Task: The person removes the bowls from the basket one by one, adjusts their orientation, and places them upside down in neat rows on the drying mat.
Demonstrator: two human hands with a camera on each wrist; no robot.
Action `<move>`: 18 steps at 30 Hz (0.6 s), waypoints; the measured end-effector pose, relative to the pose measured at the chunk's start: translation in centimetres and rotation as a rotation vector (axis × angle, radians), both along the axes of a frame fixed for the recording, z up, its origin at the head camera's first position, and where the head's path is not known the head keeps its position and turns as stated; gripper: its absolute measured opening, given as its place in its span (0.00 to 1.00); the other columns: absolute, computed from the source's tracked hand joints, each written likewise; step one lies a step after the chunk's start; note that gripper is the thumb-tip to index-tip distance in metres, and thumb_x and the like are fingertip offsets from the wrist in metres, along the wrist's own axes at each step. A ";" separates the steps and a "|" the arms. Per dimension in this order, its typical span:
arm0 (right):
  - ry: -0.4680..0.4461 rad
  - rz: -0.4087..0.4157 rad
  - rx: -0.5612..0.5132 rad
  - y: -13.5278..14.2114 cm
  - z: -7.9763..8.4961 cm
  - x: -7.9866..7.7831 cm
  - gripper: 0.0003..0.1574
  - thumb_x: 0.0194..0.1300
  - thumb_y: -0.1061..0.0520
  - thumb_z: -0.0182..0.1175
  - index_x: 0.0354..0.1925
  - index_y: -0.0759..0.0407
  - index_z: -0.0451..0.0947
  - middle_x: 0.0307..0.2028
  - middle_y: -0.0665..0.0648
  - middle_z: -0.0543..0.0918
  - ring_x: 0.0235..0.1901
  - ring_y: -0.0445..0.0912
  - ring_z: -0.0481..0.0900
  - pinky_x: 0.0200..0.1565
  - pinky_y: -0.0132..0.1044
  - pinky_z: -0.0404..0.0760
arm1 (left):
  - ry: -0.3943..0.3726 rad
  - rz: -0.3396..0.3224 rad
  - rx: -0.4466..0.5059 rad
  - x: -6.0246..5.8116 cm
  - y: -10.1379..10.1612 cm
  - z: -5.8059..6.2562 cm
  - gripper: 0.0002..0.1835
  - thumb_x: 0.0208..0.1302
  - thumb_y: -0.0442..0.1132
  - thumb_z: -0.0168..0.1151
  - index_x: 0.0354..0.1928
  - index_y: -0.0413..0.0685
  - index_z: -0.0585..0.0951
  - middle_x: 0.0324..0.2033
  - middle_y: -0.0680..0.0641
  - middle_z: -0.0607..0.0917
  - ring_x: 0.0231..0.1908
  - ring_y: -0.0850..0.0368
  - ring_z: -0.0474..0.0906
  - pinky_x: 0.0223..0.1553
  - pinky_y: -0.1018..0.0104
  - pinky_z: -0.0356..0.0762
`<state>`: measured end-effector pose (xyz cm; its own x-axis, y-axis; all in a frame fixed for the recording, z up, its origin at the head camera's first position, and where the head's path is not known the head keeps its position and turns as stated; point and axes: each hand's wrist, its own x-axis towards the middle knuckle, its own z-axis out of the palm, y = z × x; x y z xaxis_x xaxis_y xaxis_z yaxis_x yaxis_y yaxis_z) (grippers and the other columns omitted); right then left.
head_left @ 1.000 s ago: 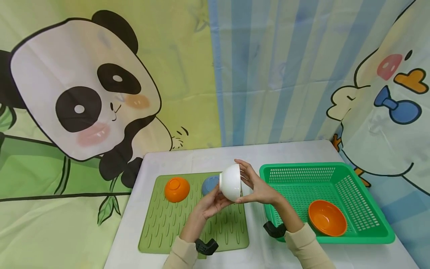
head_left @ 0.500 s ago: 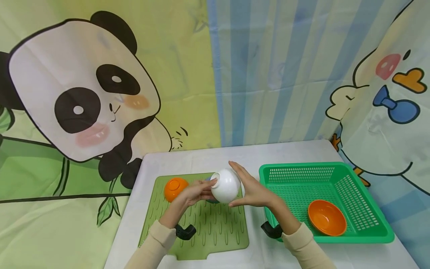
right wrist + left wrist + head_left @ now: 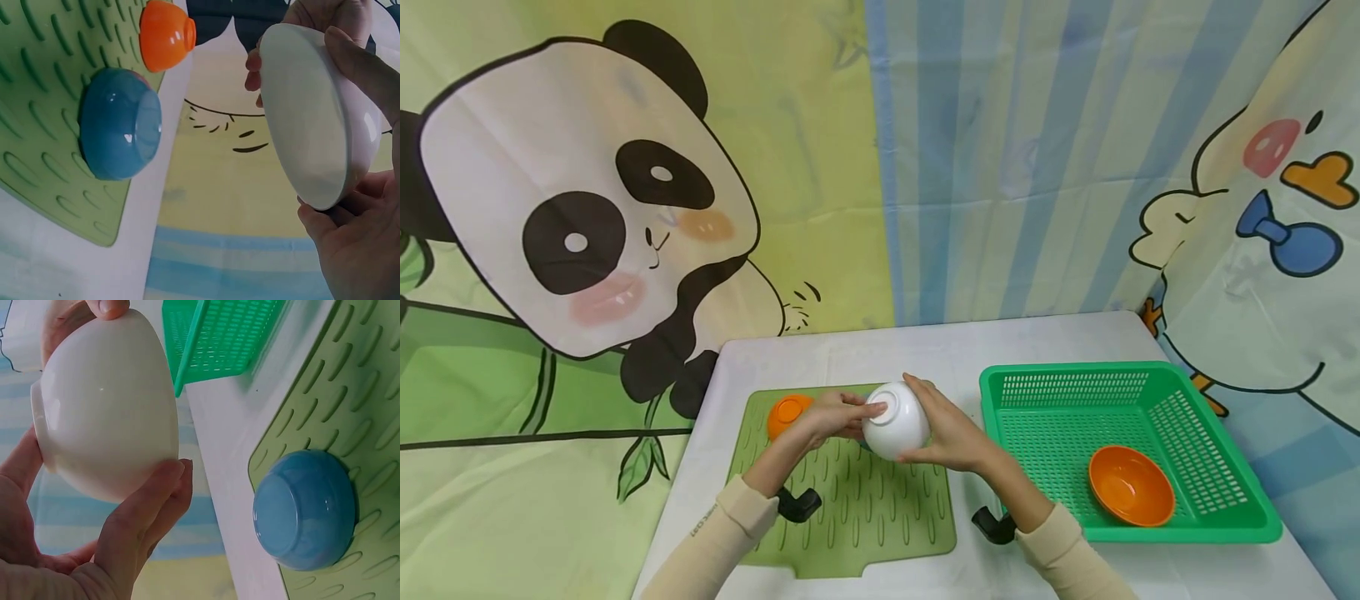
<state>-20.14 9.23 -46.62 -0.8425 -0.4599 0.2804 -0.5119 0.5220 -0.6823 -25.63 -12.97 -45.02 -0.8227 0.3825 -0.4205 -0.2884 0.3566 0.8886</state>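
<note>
Both hands hold a white bowl point(image 3: 898, 427) up over the green drying mat point(image 3: 842, 517), its foot turned toward the left hand and its mouth tilted to the right and down. My left hand point(image 3: 835, 417) grips it by the foot and lower side, thumb on the foot ring. With thumb and fingers spread along the rim, my right hand point(image 3: 951, 433) grips the other side. In the right wrist view the bowl's smooth white inside point(image 3: 303, 112) shows. A blue bowl point(image 3: 306, 509) lies upside down on the mat, mostly hidden behind the white one in the head view.
An orange bowl point(image 3: 786, 413) sits upside down at the mat's back left, partly behind the left hand. To the right stands a green basket point(image 3: 1075, 371) with another orange bowl point(image 3: 1131, 486) in it, mouth up. A white cloth covers the table point(image 3: 970, 575).
The left hand has shifted from under the white bowl to its left, at the foot. The bowl has turned from sideways to more mouth-down and moved slightly left; the right hand has followed it.
</note>
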 end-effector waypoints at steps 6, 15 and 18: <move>0.018 -0.021 -0.005 -0.3 -0.9 0.2 0.69 0.41 0.40 0.74 0.71 0.60 0.47 0.64 0.60 0.61 0.57 0.53 0.68 0.46 0.47 0.78 | 0.014 -0.001 -0.052 0.2 -0.1 0.3 0.40 0.51 0.52 0.70 0.55 0.25 0.69 0.38 0.37 0.80 0.32 0.49 0.83 0.33 0.58 0.82; 0.030 -0.055 -0.048 -1.9 -1.7 0.1 0.65 0.41 0.42 0.75 0.70 0.56 0.51 0.63 0.57 0.63 0.56 0.50 0.68 0.44 0.45 0.79 | 0.086 0.046 -0.089 0.6 -1.5 0.3 0.37 0.52 0.52 0.69 0.54 0.28 0.72 0.42 0.38 0.80 0.34 0.50 0.82 0.36 0.57 0.82; 0.045 -0.069 -0.059 -3.5 -2.1 0.1 0.65 0.42 0.40 0.74 0.70 0.54 0.50 0.63 0.57 0.63 0.56 0.50 0.68 0.45 0.44 0.78 | 0.125 0.106 -0.089 1.2 -2.8 0.3 0.35 0.53 0.53 0.68 0.54 0.31 0.74 0.45 0.38 0.80 0.39 0.49 0.82 0.38 0.57 0.81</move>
